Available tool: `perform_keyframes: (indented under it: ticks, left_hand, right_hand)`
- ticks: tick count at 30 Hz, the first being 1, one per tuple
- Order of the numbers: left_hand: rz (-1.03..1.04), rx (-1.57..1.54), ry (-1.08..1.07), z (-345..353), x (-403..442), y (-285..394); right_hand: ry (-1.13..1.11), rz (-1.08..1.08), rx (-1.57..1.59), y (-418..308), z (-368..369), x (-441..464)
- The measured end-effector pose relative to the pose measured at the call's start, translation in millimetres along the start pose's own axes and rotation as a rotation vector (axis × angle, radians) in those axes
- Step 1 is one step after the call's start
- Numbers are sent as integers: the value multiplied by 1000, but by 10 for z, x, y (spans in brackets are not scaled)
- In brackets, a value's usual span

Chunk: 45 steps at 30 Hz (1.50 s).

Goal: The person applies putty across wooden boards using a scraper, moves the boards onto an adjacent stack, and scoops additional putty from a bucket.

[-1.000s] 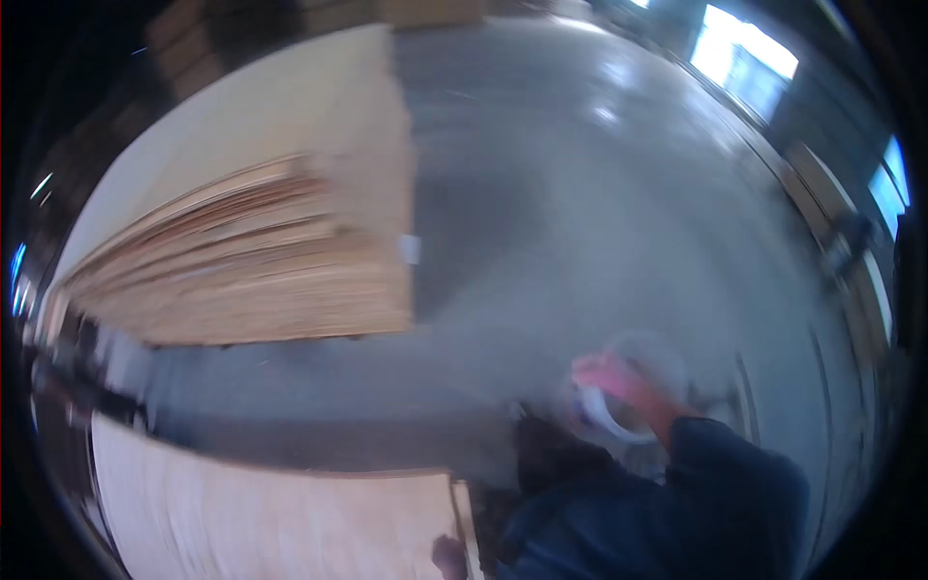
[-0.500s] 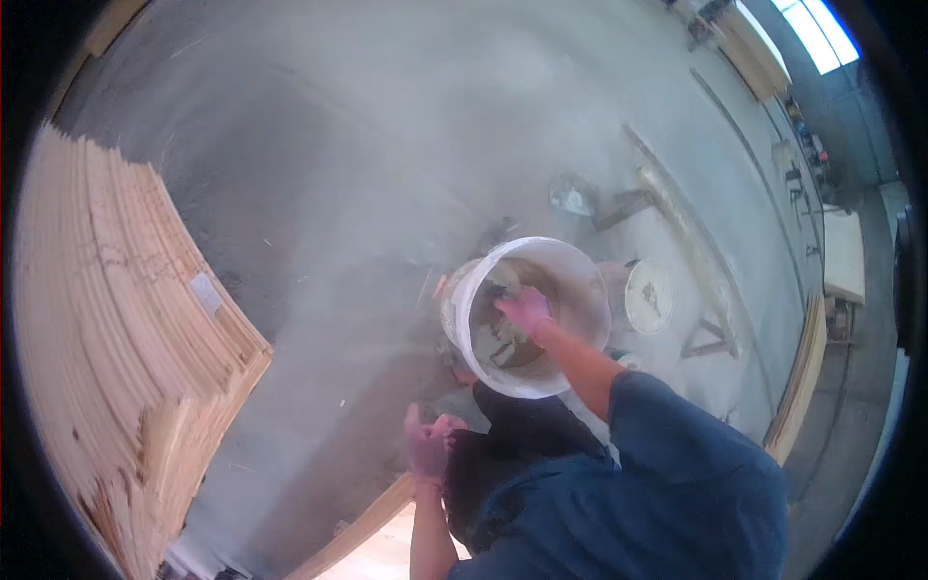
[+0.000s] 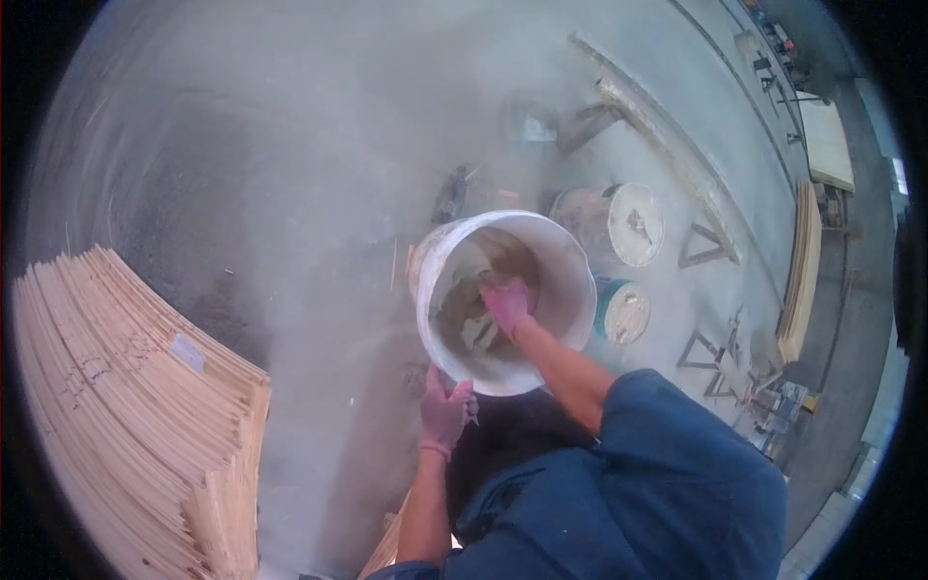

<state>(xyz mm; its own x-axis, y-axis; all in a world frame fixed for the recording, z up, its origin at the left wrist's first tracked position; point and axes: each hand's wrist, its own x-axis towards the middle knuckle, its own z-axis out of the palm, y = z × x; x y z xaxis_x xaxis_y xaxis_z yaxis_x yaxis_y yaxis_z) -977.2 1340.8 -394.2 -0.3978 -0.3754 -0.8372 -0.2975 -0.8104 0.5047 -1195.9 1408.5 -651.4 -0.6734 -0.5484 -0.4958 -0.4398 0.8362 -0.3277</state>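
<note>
A white bucket (image 3: 570, 333) stands tilted toward me, its wide mouth showing grey, wet-looking paste (image 3: 459, 300) smeared over the bottom and inner wall. My right hand (image 3: 507, 302), in a pink glove, reaches deep into it with fingers curled at the paste. What those fingers hold, if anything, is hidden. Outside the bucket, just below its near-left rim, my left hand (image 3: 447, 411) is raised in a similar glove. Its fingers are apart, some of them bent, with the tips close to the bucket wall; I cannot tell whether they touch it.
Two pails, one smeared (image 3: 635, 224) and one green-banded (image 3: 626, 312), stand right of the bucket. Beyond them runs a long beam (image 3: 667, 130) on low trestle legs. A tall stack of thin wooden sheets (image 3: 135, 406) fills the left side. More sheets (image 3: 800, 275) stand at right.
My left hand has risen toward the bucket's near rim, its fingers spreading. My right hand stays inside the bucket. The view has shifted, bringing the green-banded pail into fuller sight.
</note>
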Motion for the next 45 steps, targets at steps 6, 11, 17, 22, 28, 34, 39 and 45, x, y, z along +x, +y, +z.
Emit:
perform_keyframes:
  ticks: [6,11,17,22,28,34,39,45]
  left_hand:
    - [41,128,9,-39,129,-121]
    - [2,177,27,-35,130,-130]
    - [5,142,29,-19,89,-61]
    - [-6,154,12,-57,63,-79]
    - [-21,195,64,-126,-12,-93]
    - [81,247,29,-131,30,-219]
    - [95,233,79,-59,4,-182]
    - [117,300,124,-73,14,-285]
  right_hand:
    - [-317,32,388,-682,-560,-527]
    - [-489,32,434,-309,-82,-425]
    - [-829,174,880,-525,-517,-332]
    - [-952,436,1233,-587,-778,-393]
    - [-945,367,1362,-596,-1267,-442]
    - [-675,122,756,-574,-1324,-322]
    - [-526,-822,-110,38,-61,-68]
    - [-1072,281,839,-589,-938,-331]
